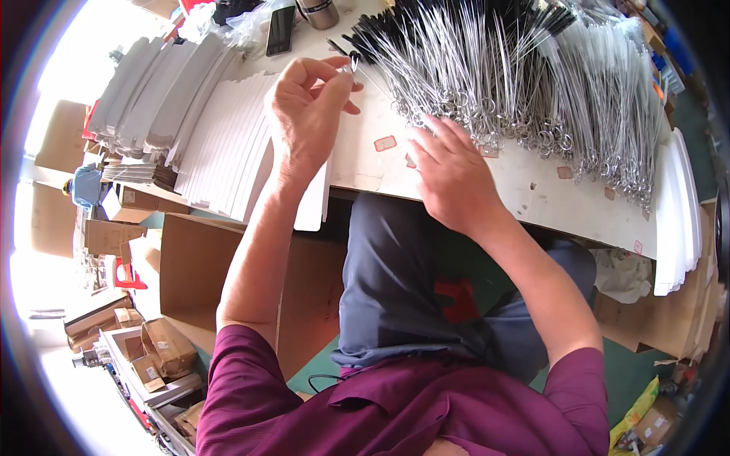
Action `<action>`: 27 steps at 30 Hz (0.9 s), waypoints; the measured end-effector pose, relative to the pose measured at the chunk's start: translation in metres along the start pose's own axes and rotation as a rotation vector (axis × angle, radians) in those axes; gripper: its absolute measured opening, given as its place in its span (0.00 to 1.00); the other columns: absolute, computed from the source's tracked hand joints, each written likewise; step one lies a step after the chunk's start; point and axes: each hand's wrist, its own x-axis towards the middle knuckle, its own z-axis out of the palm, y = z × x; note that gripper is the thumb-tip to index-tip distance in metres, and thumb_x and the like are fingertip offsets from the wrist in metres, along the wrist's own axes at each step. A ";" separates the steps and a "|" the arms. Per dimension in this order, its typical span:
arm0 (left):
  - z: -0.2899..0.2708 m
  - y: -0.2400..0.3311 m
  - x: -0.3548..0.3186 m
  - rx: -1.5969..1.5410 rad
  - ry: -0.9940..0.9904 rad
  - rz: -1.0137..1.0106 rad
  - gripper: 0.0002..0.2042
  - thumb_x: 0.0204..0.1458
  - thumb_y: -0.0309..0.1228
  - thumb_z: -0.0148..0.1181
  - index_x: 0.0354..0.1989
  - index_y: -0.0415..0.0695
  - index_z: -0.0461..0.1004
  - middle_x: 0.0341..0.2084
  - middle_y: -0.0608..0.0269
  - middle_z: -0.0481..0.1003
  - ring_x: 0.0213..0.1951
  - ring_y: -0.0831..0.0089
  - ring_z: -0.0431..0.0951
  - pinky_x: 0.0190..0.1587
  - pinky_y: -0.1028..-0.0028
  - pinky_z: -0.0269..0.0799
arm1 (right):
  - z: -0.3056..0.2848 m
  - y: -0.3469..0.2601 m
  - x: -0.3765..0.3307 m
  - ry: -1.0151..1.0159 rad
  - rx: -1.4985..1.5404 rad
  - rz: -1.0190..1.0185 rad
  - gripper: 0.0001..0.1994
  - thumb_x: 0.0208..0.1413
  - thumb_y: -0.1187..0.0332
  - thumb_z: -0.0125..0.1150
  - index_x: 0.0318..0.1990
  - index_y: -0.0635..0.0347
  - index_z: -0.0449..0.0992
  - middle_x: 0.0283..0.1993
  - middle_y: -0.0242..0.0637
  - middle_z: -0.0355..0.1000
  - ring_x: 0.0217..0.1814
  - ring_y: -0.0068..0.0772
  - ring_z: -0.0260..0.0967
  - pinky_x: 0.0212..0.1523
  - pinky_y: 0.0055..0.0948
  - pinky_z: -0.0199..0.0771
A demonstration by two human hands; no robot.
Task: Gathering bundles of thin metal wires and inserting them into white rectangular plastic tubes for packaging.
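Note:
Raised over the left of the table, my left hand [310, 114] is closed in a pinch at what looks like the dark end of a thin wire brush [355, 58]. Something clear and shiny shows at those fingertips, too small to make out. My right hand [452, 175] is open above the table's near edge, fingers stretched toward the ring ends of a big pile of wire brushes [471, 68]. These have thin metal stems with looped rings pointing at me and black bristles at the far side. Further right, more brushes [608, 99] lie in clear sleeves.
Flat white cartons [228, 137] stand in a row on the left, beside stacked white packs [160, 91]. A phone [280, 31] and a metal cup [318, 13] sit at the back. White sheets [677, 220] hang over the right edge. An open cardboard box [198, 266] stands below.

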 end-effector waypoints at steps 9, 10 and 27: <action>-0.006 0.025 0.010 -0.017 0.032 0.126 0.05 0.62 0.24 0.59 0.38 0.34 0.74 0.45 0.40 0.80 0.42 0.61 0.86 0.41 0.68 0.85 | 0.059 0.038 0.053 -0.403 -0.458 -0.128 0.25 0.69 0.56 0.48 0.63 0.68 0.71 0.72 0.47 0.65 0.79 0.46 0.53 0.81 0.44 0.43; -0.009 0.030 0.011 0.001 0.037 0.146 0.05 0.62 0.24 0.58 0.38 0.34 0.74 0.45 0.40 0.81 0.42 0.61 0.86 0.41 0.68 0.85 | 0.061 0.038 0.053 -0.378 -0.436 -0.118 0.25 0.68 0.56 0.49 0.63 0.67 0.72 0.72 0.47 0.64 0.79 0.47 0.53 0.81 0.44 0.43; -0.039 0.089 0.021 -0.042 0.154 0.455 0.10 0.63 0.21 0.51 0.45 0.27 0.75 0.48 0.33 0.79 0.48 0.44 0.84 0.47 0.58 0.85 | 0.061 0.037 0.052 -0.313 -0.337 -0.098 0.22 0.59 0.62 0.59 0.58 0.64 0.77 0.67 0.47 0.69 0.76 0.48 0.58 0.80 0.46 0.45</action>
